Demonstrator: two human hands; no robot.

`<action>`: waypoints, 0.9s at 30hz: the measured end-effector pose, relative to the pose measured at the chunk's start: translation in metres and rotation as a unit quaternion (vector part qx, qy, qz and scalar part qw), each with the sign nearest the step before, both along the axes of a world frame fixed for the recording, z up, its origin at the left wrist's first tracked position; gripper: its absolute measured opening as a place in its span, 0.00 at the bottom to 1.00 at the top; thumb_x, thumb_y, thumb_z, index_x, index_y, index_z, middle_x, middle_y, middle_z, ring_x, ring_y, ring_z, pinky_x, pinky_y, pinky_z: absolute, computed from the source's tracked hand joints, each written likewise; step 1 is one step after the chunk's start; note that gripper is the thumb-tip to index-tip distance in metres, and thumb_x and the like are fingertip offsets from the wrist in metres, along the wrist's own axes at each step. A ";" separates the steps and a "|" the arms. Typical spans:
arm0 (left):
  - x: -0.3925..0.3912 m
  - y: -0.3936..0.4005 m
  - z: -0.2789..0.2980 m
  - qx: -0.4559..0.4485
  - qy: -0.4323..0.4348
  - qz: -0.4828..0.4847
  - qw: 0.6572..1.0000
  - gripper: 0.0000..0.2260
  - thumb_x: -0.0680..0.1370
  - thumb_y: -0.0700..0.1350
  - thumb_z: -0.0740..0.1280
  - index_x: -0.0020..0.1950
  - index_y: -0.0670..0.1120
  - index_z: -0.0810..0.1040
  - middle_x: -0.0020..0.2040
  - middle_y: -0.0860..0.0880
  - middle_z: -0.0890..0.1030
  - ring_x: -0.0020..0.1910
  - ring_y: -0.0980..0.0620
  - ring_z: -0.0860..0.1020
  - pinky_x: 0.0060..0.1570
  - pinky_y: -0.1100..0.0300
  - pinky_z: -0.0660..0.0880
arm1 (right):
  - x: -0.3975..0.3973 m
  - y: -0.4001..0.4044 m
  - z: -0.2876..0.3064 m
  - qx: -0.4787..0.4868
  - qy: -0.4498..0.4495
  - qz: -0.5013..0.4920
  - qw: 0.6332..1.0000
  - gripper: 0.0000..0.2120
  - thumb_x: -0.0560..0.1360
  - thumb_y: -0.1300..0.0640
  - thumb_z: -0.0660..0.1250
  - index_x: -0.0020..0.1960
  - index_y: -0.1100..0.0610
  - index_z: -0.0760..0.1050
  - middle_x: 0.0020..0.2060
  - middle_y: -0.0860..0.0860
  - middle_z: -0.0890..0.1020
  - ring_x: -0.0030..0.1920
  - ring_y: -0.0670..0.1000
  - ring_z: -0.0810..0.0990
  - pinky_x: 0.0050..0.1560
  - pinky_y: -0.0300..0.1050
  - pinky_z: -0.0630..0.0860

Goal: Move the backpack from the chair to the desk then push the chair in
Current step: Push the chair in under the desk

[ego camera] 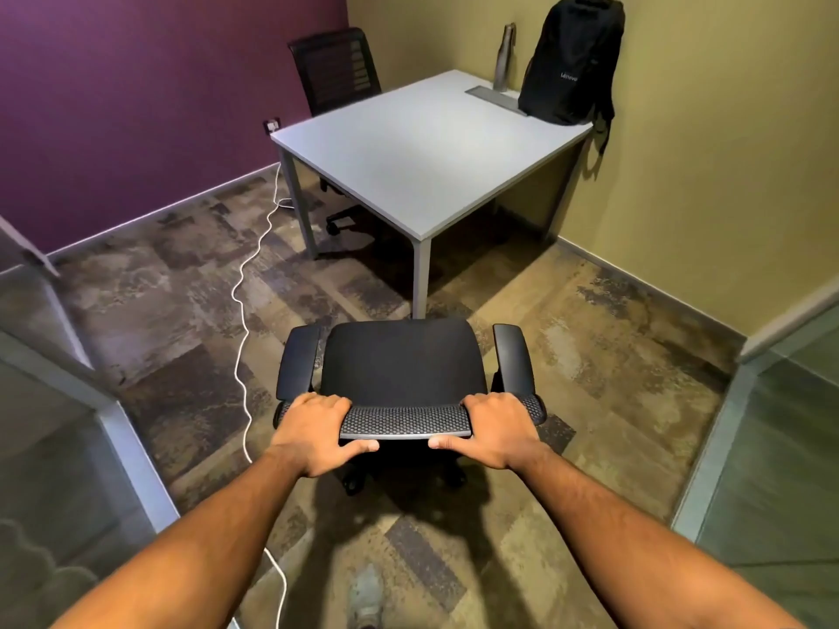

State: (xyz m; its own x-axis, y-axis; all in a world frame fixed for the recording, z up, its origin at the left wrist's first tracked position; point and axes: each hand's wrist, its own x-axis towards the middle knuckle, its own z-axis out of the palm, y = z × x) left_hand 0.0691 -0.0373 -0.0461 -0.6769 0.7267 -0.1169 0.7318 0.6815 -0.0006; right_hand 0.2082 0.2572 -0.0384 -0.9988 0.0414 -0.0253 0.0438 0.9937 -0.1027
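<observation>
A black backpack (571, 61) stands upright on the far right corner of the white desk (422, 147), leaning against the yellow wall. A black office chair (402, 360) with two armrests stands on the carpet in front of the desk's near corner, its seat bare and facing the desk. My left hand (318, 431) grips the left end of the chair's mesh backrest top. My right hand (492, 429) grips the right end, thumbs on the near side.
A second black chair (336, 68) is tucked in at the desk's far left side. A grey bottle (504, 56) stands beside the backpack. A white cable (247, 320) trails across the carpet left of the chair. Glass partitions (68, 424) flank both sides.
</observation>
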 end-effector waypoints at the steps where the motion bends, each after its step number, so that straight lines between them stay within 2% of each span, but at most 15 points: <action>1: 0.010 0.002 0.001 -0.001 -0.002 -0.002 1.000 0.45 0.68 0.84 0.44 0.61 0.51 0.76 0.55 0.51 0.82 0.56 0.48 0.79 0.66 0.49 0.69 | 0.010 0.001 -0.002 0.002 0.003 -0.001 1.000 0.46 0.65 0.09 0.45 0.46 0.50 0.74 0.42 0.49 0.82 0.42 0.54 0.82 0.44 0.51 0.69; 6: 0.046 0.012 0.011 -0.001 -0.014 -0.023 1.000 0.43 0.70 0.83 0.47 0.63 0.49 0.76 0.56 0.50 0.81 0.57 0.48 0.78 0.70 0.51 0.66 | 0.054 0.005 0.000 0.007 0.008 -0.021 1.000 0.46 0.65 0.09 0.45 0.44 0.50 0.74 0.40 0.49 0.82 0.40 0.54 0.81 0.43 0.52 0.69; 11: 0.068 0.025 0.020 -0.003 -0.009 -0.058 0.998 0.41 0.70 0.83 0.47 0.59 0.51 0.76 0.54 0.52 0.81 0.54 0.49 0.78 0.66 0.52 0.68 | 0.094 0.007 0.002 0.010 0.015 -0.054 0.998 0.46 0.64 0.09 0.43 0.43 0.50 0.72 0.40 0.49 0.82 0.40 0.54 0.81 0.43 0.50 0.66; 14: 0.076 0.036 0.022 -0.006 -0.005 -0.085 0.996 0.39 0.71 0.82 0.47 0.57 0.51 0.75 0.52 0.51 0.80 0.52 0.48 0.77 0.61 0.52 0.69 | 0.114 0.009 0.001 0.008 0.025 -0.080 0.996 0.47 0.64 0.09 0.44 0.43 0.51 0.75 0.38 0.48 0.82 0.39 0.54 0.82 0.43 0.51 0.66; 23: 0.089 0.085 0.023 -0.012 -0.010 -0.134 0.991 0.41 0.70 0.83 0.46 0.60 0.51 0.74 0.55 0.51 0.80 0.55 0.47 0.78 0.60 0.50 0.69 | 0.155 0.036 0.002 0.016 0.042 -0.127 0.991 0.44 0.65 0.10 0.45 0.41 0.50 0.70 0.37 0.49 0.82 0.38 0.54 0.82 0.41 0.50 0.65; 27: 0.087 0.107 0.022 0.002 -0.025 -0.135 0.991 0.43 0.69 0.83 0.47 0.64 0.51 0.74 0.59 0.51 0.80 0.59 0.48 0.78 0.62 0.50 0.69 | 0.159 0.054 0.006 0.025 0.040 -0.143 0.989 0.45 0.65 0.10 0.45 0.41 0.50 0.73 0.37 0.49 0.82 0.38 0.55 0.83 0.41 0.51 0.66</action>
